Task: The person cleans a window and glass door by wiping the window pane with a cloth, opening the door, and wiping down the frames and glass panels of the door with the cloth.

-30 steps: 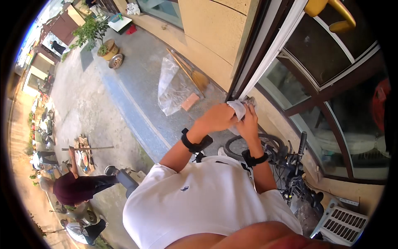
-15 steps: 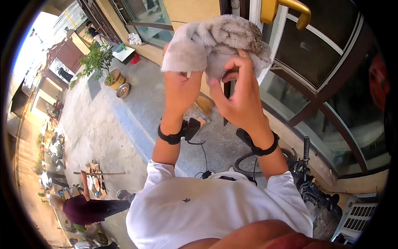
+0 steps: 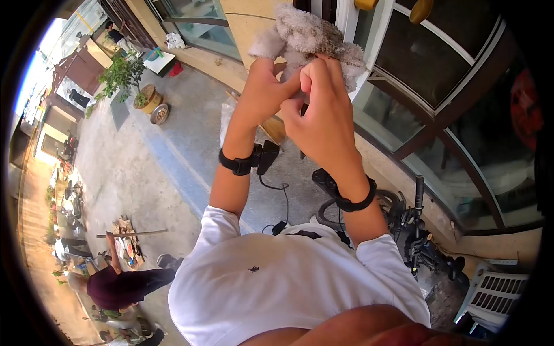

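Note:
A fluffy grey-white cloth (image 3: pixel 309 33) with brown dirty patches is bunched up in front of the glass door, at the top of the view. My left hand (image 3: pixel 264 92) grips its left side, the fingers partly covered by the fabric. My right hand (image 3: pixel 323 106) has its fingers curled into the lower right part of the cloth. The two hands almost touch, thumbs facing each other. Each wrist wears a black strap with a small box, and a cable hangs from the left one.
A brass door handle (image 3: pixel 421 10) is close by at the upper right. Below stand a bicycle (image 3: pixel 418 230) and a white plastic chair (image 3: pixel 496 294). A potted plant (image 3: pixel 148 99) and a metal bowl (image 3: pixel 160 114) are at left. A person in a dark red shirt (image 3: pixel 112 288) holds a stick.
Both hands have come closer together and shifted upward in view. The cloth is more bunched, and its hanging left flap has shrunk into the left hand.

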Tool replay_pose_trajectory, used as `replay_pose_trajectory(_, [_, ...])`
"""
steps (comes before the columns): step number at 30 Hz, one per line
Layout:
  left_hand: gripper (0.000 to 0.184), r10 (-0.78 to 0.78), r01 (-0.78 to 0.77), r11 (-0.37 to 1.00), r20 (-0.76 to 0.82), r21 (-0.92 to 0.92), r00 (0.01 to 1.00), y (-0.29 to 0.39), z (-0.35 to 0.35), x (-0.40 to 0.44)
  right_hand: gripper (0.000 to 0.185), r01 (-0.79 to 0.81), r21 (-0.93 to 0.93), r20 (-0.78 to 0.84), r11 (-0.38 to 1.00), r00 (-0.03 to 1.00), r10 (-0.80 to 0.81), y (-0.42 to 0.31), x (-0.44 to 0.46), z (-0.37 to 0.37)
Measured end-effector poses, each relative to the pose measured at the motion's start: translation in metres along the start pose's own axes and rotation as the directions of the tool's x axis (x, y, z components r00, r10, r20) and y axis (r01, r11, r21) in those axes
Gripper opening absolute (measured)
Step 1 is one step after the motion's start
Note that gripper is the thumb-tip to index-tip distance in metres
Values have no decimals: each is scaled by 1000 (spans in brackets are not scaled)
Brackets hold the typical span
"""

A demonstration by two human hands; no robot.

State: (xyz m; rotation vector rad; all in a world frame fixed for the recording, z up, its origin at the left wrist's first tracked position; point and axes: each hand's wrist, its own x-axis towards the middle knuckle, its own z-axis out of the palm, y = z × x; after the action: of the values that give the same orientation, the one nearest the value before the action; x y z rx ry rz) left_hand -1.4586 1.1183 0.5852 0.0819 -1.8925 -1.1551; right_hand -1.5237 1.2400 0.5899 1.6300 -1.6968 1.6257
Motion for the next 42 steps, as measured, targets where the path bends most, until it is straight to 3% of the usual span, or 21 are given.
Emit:
replay_pose_trajectory(1, [62,3,-3,1000,-8,-3,1000,-1,1,-6,26,-35,-2,14,999,999,35,0,-4,0])
replay_pose_trajectory(3, [63,-149,149,989,-8,3,989,-8,4,-19,26,-79,-7,43,997,996,79,4,-17,2])
replay_pose_trajectory(7, [60,-197,196,976,9,100,980,-45,8,-46,23,-198,-10,116,980,973,198,18,-50,10])
replay_pose_trajectory(11, [55,-408,400,904,28,149,912,-61,17,-77,24,-246,-25,236,969,940,245,38,-89,15])
replay_pose_trajectory(14, [52,-461,449,879,44,162,887,-77,23,-104,28,-266,-49,330,963,906,267,58,-119,24])
replay_pose_trajectory(16, [47,-362,361,912,-34,193,932,-99,29,-124,25,-273,-61,349,960,895,277,70,-135,28])
replay_pose_trajectory(18, [40,-408,413,889,-67,195,910,-117,31,-144,25,-325,-70,375,943,867,327,73,-147,27])
replay_pose_trajectory(20, [29,-440,437,880,-26,186,898,-131,28,-162,25,-174,-24,358,985,918,171,77,-161,26])
replay_pose_trajectory(22, [33,-564,559,820,5,122,826,-114,30,-177,27,-175,-73,381,982,905,190,71,-178,21])
replay_pose_trajectory(24, [33,-469,471,880,39,-66,882,-119,36,-202,33,-58,-136,407,989,907,109,75,-200,16])
replay_pose_trajectory(25, [33,-482,483,873,44,-63,875,-121,38,-210,32,-22,-167,420,986,903,91,80,-212,11])
replay_pose_trajectory(27, [36,-470,497,814,160,-300,868,-119,43,-227,31,-11,-184,432,983,897,91,83,-235,2])
replay_pose_trajectory(30, [39,-492,532,755,206,-384,846,-117,47,-235,29,-3,-213,459,977,883,102,84,-257,-13])
replay_pose_trajectory(31, [39,-499,542,748,214,-384,840,-107,47,-229,29,31,-186,425,982,904,52,85,-258,-16])
replay_pose_trajectory(32, [38,-585,654,696,295,-296,756,-97,46,-221,30,65,-161,388,985,922,2,85,-259,-21])
replay_pose_trajectory(34, [38,-662,752,630,370,-197,652,-85,50,-212,31,26,-168,393,985,918,42,83,-262,-29])
replay_pose_trajectory(36, [43,-764,822,543,304,-172,569,-82,60,-208,32,61,-78,280,995,959,-37,86,-263,-32])
replay_pose_trajectory(40, [49,-857,884,402,242,-237,455,-105,85,-216,44,28,-209,85,978,996,-11,86,-277,-46])
replay_pose_trajectory(42, [47,-791,850,434,326,-299,518,-100,91,-214,62,-326,-6,-17,945,945,326,83,-276,-49])
